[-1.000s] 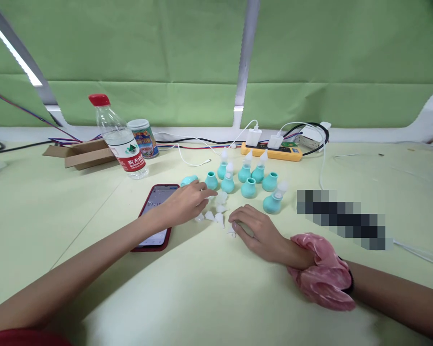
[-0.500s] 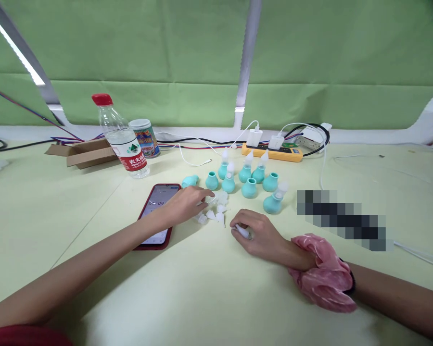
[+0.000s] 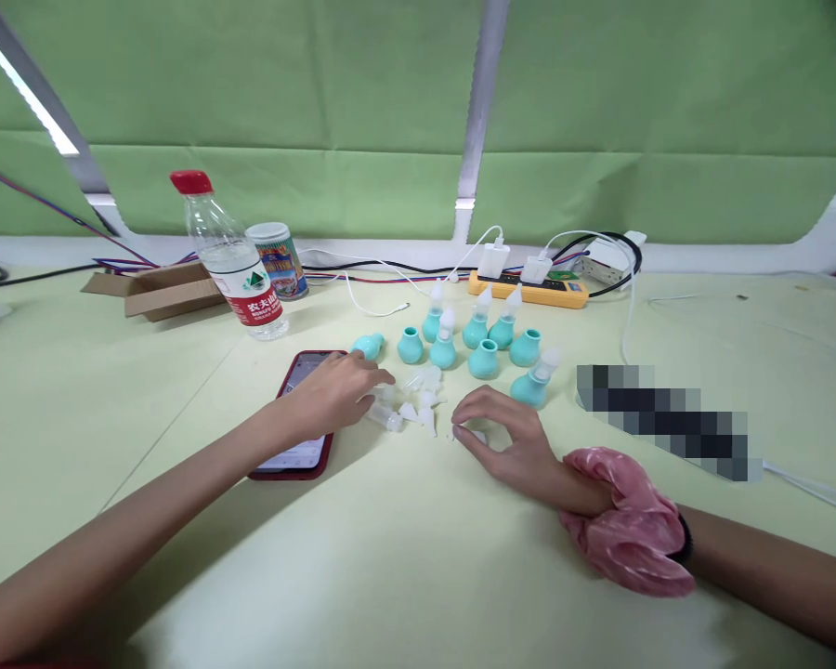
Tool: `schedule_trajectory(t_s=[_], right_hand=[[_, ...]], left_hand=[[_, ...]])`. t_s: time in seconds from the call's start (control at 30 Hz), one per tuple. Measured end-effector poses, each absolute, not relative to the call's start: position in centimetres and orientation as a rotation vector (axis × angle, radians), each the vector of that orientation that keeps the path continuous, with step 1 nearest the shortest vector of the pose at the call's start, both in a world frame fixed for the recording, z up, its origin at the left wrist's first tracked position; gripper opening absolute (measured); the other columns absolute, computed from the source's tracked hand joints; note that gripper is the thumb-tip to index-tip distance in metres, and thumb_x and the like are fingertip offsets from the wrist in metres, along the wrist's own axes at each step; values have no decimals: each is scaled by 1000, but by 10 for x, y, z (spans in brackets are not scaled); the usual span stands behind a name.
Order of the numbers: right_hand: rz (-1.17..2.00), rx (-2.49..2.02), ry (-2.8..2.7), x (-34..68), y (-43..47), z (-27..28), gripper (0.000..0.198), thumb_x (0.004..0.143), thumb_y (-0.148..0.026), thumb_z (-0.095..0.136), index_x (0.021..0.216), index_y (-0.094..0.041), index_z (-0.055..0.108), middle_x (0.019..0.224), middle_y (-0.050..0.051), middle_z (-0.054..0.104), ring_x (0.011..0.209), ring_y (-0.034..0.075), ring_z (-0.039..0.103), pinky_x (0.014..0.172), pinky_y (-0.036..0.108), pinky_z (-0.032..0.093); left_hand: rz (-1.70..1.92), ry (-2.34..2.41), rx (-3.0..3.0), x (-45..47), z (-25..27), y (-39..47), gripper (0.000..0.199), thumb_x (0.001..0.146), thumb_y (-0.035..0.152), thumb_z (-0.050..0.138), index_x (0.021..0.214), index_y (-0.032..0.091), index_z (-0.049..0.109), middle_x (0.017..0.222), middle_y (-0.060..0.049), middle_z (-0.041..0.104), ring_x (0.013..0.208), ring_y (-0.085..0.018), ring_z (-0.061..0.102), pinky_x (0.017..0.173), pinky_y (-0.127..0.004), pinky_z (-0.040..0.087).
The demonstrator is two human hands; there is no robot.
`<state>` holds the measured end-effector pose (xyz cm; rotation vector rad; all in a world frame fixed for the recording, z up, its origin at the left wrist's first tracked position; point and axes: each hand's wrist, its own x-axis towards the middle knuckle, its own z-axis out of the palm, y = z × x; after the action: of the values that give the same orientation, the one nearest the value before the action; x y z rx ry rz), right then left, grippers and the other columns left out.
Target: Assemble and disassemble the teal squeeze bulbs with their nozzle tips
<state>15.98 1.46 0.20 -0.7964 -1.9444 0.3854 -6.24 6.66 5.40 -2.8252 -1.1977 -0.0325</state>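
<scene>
Over the left side of a small pile of translucent plastic pieces [image 3: 424, 379] is my left hand [image 3: 338, 390], its index finger stretched out and apart from the thumb. A clear tube-shaped piece [image 3: 385, 415] lies just below those fingertips. My right hand [image 3: 508, 432] is closed in a pinch near the tabletop; part of a white nozzle [image 3: 481, 437] shows behind the thumb, mostly hidden. Between the hands lie several white cone tips [image 3: 427, 413]. Behind them stand turquoise bulbs, some open-topped like this bulb [image 3: 483, 360], others fitted with clear nozzles. One turquoise bulb [image 3: 368, 347] lies on its side.
A phone [image 3: 299, 455] lies partly under my left wrist. Further back are a water bottle [image 3: 241, 279], a can [image 3: 279, 260], a cardboard box [image 3: 174, 290] and a yellow power strip [image 3: 529, 289] with chargers and cables. A pixelated patch covers something at right.
My left hand has drawn back leftward from the plastic pieces, and the clear tube shows more. My right hand's thumb and index finger now arch wider, and less of the white nozzle shows.
</scene>
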Motion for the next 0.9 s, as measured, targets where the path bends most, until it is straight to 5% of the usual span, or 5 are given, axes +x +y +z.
schedule_trajectory(t_s=[0.23,0.33,0.53,0.9], right_hand=[[429,-747,-1868,158,6,6,13,74,-8,53,79,-19,57,68,2,58,64,13,55,57,27,45],[495,-742,-1852,157,1,5,14,72,-7,55,78,-19,58,68,3,59,62,13,56,55,27,47],[529,-688,-1925,155,-2,2,16,70,-7,58,79,-19,61,74,4,64,70,14,60,60,28,51],[542,-689,-1973,154,-5,2,11,71,-11,59,77,-19,62,73,3,66,69,14,62,60,26,53]], left_hand=[[-855,-1427,-2994,-43,44,12,36,69,16,51,105,18,50,82,-2,59,65,-11,54,60,-23,46],[-875,-1505,-3118,-33,19,-14,34,69,15,49,103,16,49,82,-3,59,56,-9,51,52,-22,45],[-1060,-1540,-3014,-31,-3,-20,12,74,20,52,84,16,56,74,-4,61,71,-15,52,60,-28,46],[-821,-1569,-3006,-30,4,-17,23,78,29,49,94,18,61,84,-7,56,80,-19,45,65,-32,43]])
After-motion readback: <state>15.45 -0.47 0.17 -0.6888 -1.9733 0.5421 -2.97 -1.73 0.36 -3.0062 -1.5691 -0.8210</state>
